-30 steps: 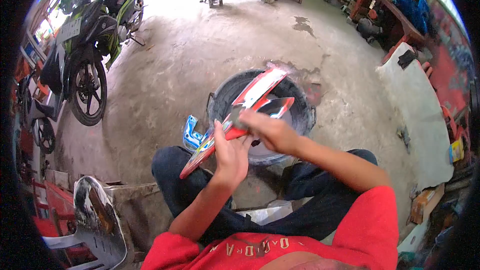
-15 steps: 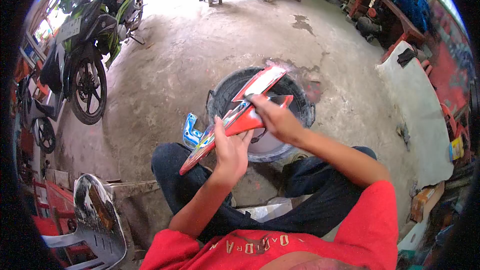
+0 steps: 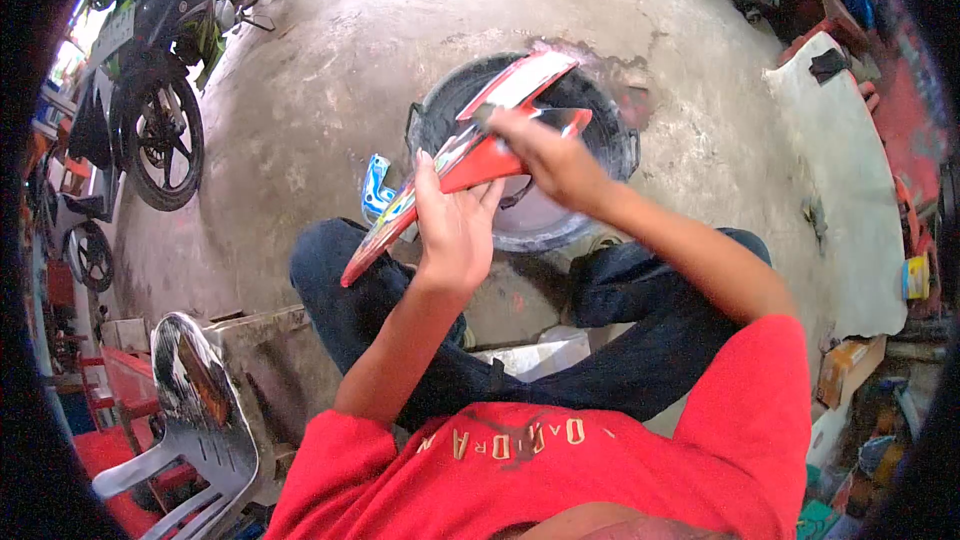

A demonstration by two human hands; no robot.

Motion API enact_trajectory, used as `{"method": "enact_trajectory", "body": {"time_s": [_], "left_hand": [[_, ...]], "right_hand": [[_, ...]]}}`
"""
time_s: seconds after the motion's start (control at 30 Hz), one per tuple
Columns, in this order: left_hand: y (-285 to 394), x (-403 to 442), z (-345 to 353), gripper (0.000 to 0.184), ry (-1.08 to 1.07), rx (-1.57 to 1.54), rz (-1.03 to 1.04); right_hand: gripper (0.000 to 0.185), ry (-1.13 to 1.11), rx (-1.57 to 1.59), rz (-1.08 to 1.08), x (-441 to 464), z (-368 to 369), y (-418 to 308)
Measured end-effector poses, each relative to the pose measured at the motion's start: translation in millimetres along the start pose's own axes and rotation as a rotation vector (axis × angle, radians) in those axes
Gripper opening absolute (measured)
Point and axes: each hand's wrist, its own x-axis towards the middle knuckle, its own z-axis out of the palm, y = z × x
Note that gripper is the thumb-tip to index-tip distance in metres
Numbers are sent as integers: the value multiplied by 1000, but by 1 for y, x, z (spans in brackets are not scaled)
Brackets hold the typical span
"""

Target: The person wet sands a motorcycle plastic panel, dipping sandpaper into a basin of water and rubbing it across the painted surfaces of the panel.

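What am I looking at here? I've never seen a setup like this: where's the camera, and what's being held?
There is no machine here, just a seated person's bare hands. The camera is worn on the head, so it looks forward and down past the knees. The left hand supports a long red and white panel from below. The right hand seems to press a small dark pad to it, too blurred to identify. The panel's far end extends over a dark tub on the concrete floor. Beside the tub is a blue and white piece. A motorcycle stands further off to the left.
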Motion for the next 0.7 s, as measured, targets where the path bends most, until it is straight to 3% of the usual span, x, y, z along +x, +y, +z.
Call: {"method": "enact_trajectory", "body": {"time_s": [0.07,0.13,0.2,0.27,0.37,0.47,0.53,0.6,0.7], "left_hand": [[-1,0,4,61,64,-15,-2],[-1,0,3,58,26,-7,-9],[-4,5,-10,57,-56,6,-18],[1,-3,4,56,26,9,-7],[-1,0,4,56,39,-21,3],[-3,-1,5,58,89,-21,-10],[-4,3,-1,59,11,-41,-22],[-4,4,-3,60,7,-42,-33],[-3,2,3,62,65,-48,-17]], "right_hand": [[37,64,-13,238,11,-5,10],[44,11,51,142,2,3,-13],[40,-75,28,-156,1,0,-39],[40,-32,22,-170,-3,2,-16],[42,4,47,371,9,-9,13],[44,35,-20,56,4,6,-20],[47,-59,-8,-209,7,-1,-44],[44,-62,1,-172,6,-5,-22],[40,-66,89,273,18,-16,-3]]}}
